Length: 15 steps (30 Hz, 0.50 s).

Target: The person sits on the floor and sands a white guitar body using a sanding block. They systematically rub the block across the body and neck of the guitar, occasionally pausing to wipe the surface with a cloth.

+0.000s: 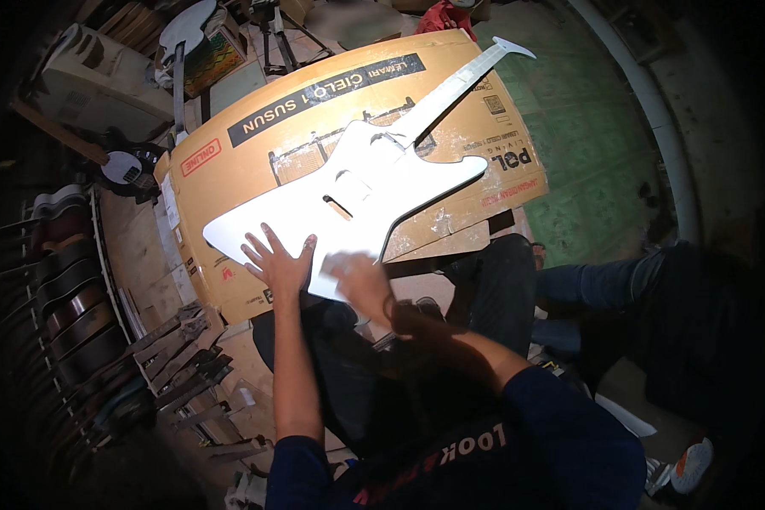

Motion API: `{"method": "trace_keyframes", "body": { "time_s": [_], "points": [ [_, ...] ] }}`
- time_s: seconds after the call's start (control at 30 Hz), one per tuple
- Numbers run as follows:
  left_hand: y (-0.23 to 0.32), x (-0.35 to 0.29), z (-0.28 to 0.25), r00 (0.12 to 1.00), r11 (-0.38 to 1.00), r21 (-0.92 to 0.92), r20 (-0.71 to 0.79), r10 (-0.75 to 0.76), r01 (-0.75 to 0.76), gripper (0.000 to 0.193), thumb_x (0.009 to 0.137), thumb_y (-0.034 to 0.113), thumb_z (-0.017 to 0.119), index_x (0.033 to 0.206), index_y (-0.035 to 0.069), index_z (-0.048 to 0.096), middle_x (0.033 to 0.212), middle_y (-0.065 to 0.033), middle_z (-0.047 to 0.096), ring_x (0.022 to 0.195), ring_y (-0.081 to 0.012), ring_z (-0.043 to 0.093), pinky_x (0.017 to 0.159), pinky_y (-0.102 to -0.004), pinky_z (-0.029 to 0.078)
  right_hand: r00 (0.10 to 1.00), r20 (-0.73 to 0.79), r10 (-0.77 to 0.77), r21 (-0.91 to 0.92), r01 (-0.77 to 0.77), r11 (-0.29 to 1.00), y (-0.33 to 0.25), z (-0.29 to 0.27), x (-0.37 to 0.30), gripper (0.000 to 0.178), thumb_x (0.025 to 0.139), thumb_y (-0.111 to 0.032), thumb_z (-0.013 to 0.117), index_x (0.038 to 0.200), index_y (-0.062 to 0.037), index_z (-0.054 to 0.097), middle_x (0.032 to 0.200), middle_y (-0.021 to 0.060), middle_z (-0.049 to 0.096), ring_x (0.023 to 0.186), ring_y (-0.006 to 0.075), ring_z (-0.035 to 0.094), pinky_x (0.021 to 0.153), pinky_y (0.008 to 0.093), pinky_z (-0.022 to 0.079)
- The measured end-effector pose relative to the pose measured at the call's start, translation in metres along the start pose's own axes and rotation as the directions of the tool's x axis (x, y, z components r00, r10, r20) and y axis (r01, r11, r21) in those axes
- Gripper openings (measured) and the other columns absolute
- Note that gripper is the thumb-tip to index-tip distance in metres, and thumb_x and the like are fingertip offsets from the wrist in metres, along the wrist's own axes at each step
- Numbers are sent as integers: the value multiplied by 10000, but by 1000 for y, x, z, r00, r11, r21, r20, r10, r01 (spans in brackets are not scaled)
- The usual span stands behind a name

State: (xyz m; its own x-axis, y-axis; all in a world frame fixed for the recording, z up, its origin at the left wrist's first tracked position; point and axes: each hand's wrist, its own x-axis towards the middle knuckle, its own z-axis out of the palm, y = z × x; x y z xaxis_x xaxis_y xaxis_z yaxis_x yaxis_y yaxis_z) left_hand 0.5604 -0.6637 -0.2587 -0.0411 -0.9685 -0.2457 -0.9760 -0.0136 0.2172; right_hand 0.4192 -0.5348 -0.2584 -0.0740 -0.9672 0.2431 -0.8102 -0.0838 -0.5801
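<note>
Across the cardboard (217, 191) lies a white guitar (376, 214), its neck (455, 87) pointing away to the upper right; its slot (338, 207) holds no part, and we see no strings. Our left hand (282, 265) rests open on the left wing (229, 228), fingers spread, gripping nothing. Our right hand (361, 287) is blurred over the near tip (321, 285); we cannot tell whether it is closed on a pad or cloth. We take the step in hand to be rubbing down the body, with the left hand steadying it. The next move, we judge, calls for light, even strokes out to the tip's edge, and for lifting the left hand clear when its own patch needs working. Around us, a rack of guitars (75, 293) stands at the left, a pale guitar (187, 27) sits beyond the far left corner, and green floor (582, 149) shows at the right.
</note>
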Motion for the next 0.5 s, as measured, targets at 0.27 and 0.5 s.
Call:
{"method": "trace_keyframes", "body": {
  "time_s": [0.27,0.5],
  "points": [
    [2,-5,-3,999,998,58,-11,-38,38,1169,823,795,581,1620,53,157,1654,-323,35,1533,-503,-21,1202,-663,28,962,-236,138,17,-137,990,129,-72,48,411,744,-6,603,1138,-68,705,1164,125,677,1042,346,622,940,441,492],
    [23,-17,2,993,997,59,-106,-44,51,1044,911,688,559,1598,-7,193,1652,-314,94,1549,-450,42,1225,-616,65,526,-599,604,75,-713,697,281,-204,18,401,820,-145,727,1191,-50,608,1171,205,652,1108,407,611,968,488,481]
  ]
}}
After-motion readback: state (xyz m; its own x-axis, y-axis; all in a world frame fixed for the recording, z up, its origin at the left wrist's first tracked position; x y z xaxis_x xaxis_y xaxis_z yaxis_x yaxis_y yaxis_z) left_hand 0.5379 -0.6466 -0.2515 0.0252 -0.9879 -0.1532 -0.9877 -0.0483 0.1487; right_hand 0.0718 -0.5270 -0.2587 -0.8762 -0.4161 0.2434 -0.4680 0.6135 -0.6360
